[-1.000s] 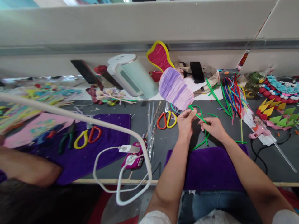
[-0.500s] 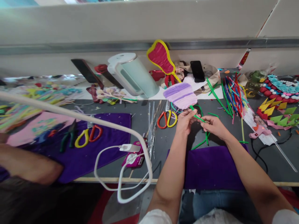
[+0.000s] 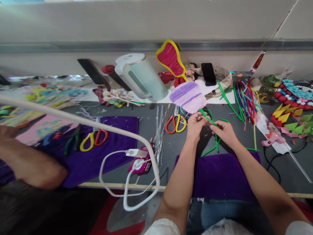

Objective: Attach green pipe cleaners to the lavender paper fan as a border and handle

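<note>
A flat flower shape in striped light and dark purple (image 3: pixel 188 96), with the look of pipe cleaners, tops a green stem (image 3: pixel 203 113). My left hand (image 3: pixel 197 125) is closed round this stem just below the purple part. A little to the right, my right hand (image 3: pixel 224 131) pinches the lower end of the green pipe cleaner at the stem. Loose green pipe cleaners (image 3: pixel 209 151) lie beneath both hands on the grey table. Scissors with red and yellow handles (image 3: pixel 180 124) lie left of my left hand.
A folded purple cloth (image 3: pixel 225 176) is in front of me. A pink glue gun (image 3: pixel 273 139) and coloured pipe cleaners (image 3: pixel 246 101) lie right. Behind stand a pale kettle-like jug (image 3: pixel 144 78) and a phone (image 3: pixel 208 74). A white cable (image 3: pixel 146 143) loops at left, near another person's arm (image 3: pixel 31 160).
The purple flower has turned slightly in my hands and shifted a little left, and more of its green stem shows. Both hands keep their grip. The whole view has shifted slightly.
</note>
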A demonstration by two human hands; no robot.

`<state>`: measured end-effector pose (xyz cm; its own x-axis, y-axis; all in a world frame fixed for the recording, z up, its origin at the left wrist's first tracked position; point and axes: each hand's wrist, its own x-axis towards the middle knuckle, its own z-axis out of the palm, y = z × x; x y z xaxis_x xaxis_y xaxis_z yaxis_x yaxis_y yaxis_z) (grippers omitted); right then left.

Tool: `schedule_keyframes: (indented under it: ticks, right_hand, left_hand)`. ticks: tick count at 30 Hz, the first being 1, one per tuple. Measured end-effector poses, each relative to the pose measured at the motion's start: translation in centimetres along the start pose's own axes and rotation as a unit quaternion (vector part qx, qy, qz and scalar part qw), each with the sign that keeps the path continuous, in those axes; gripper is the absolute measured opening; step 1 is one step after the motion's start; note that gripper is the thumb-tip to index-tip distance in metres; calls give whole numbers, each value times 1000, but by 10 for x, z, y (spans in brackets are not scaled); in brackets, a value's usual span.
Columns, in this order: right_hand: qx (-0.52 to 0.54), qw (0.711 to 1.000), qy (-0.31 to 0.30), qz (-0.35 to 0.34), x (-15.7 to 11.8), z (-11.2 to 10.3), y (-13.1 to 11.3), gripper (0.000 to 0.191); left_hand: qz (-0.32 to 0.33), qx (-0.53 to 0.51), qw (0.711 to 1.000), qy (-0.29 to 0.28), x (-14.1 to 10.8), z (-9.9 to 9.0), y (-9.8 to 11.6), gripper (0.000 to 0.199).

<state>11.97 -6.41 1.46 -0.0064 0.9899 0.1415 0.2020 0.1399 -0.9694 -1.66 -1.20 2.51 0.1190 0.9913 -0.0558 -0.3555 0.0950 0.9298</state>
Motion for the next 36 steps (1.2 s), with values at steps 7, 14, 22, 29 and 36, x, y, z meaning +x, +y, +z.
schedule_keyframes:
  ticks: [7,14,22,29,36]
  right_hand:
    - [-64,997,-6,-34,-1,-1,2,22]
    - [-27,999,26,-29,-4,5,3,23]
    - [91,995,16,41,-1,7,-1,33]
    - [168,978,-13,120,5,-12,0,47]
    - [175,977,-28,122,6,-14,2,43]
  left_hand:
    - [-5,-6,1000,-7,2,-1,-3,38]
    - [-38,-38,998,-19,2,-4,0,42]
    - [-29,-76,996,-26,3,-5,0,42]
    - [1,-66,997,-32,5,-7,0,41]
    - [18,-71,996,-47,6,-7,0,37]
